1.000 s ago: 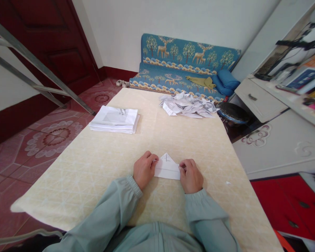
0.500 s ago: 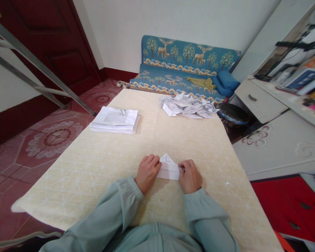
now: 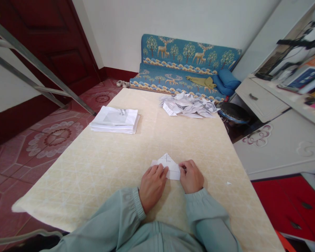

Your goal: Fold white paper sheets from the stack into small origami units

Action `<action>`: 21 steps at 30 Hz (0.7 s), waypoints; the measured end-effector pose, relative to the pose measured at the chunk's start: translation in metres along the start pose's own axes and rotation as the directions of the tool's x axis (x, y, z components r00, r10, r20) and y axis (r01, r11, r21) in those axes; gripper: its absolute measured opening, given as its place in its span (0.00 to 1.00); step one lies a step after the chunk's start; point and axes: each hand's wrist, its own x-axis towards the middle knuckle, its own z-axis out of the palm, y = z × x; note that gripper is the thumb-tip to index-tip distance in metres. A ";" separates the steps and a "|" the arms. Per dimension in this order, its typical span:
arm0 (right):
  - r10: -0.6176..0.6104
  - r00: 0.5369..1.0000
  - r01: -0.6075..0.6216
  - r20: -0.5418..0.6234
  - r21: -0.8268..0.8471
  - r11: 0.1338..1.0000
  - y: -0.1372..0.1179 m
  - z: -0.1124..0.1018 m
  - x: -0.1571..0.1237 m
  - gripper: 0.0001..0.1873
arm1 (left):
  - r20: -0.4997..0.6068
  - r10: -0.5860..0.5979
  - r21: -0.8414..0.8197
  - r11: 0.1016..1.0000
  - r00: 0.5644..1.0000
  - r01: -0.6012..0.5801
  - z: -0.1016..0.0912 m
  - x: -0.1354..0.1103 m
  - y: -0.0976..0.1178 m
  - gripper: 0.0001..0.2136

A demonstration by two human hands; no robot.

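A folded sheet of white paper (image 3: 170, 163) with a pointed top and printed marks lies on the table in front of me. My left hand (image 3: 154, 183) rests palm down, its fingers stretched over the lower left of the paper. At the right edge, my right hand (image 3: 191, 176) pinches the paper between thumb and curled fingers. Part of the paper's lower left is hidden under my left fingers.
A neat stack of paper sheets (image 3: 114, 120) sits at the left of the table (image 3: 136, 150). Several folded paper pieces (image 3: 187, 105) are heaped at the far edge. A small white scrap (image 3: 229, 183) lies to the right. Beyond is a blue patterned sofa (image 3: 178, 52).
My left hand has let go of the paper's left edge and moved down and slightly right, flattening onto it. The left corner now shows. My right hand keeps its pinch.
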 end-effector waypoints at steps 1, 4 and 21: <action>-0.018 1.000 0.018 -0.025 -0.011 1.000 0.001 -0.001 0.000 0.06 | 0.001 0.001 -0.005 1.000 1.000 -0.001 0.000 0.001 0.000 0.17; -0.145 0.981 0.142 -0.129 -0.035 0.989 -0.004 -0.003 -0.008 0.07 | 0.004 0.002 -0.019 1.000 1.000 -0.002 -0.001 0.002 -0.001 0.18; -0.470 0.868 0.482 0.158 -0.048 0.875 -0.017 0.016 -0.054 0.47 | -0.003 0.027 -0.107 0.994 1.000 -0.027 -0.001 0.003 -0.006 0.18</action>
